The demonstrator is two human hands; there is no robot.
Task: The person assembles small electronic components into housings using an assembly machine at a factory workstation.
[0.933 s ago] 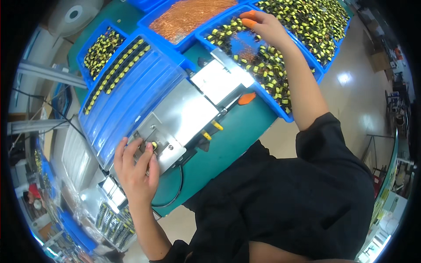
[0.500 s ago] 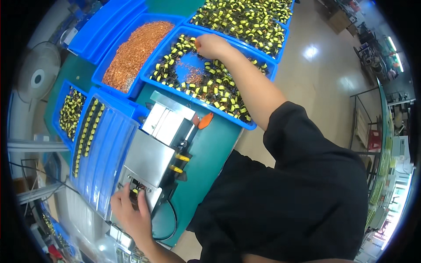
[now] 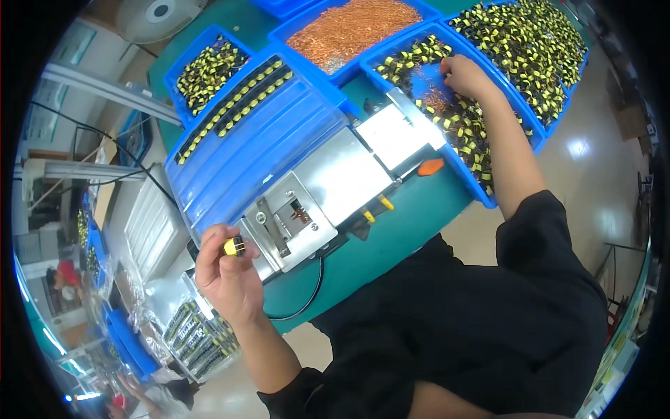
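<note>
A small transformer point(image 3: 233, 246), wrapped in yellow tape with a black base and thin metal pins, is pinched between the fingertips of my left hand point(image 3: 236, 283). This hand is raised beside the near end of a metal machine point(image 3: 342, 174), next to its square opening point(image 3: 300, 211), where coppery bits show. My right hand point(image 3: 469, 78) reaches into a blue bin point(image 3: 421, 85) of similar yellow-and-black transformers and loose copper clippings. Its fingers are bent together at the bin's bare patch; whatever they hold is hidden.
Left of the machine lie ribbed clear trays point(image 3: 258, 140) with rows of transformers on blue. Behind stand a bin of copper clippings point(image 3: 352, 31), a fuller transformer bin point(image 3: 523, 49) and a smaller one point(image 3: 209, 73). An orange object point(image 3: 430, 167) lies beside the machine; a black cable point(image 3: 317, 286) loops near it.
My left hand has come away from the machine's opening and now holds a transformer up beside it. My right hand stays in the bin. The whole view has swung left.
</note>
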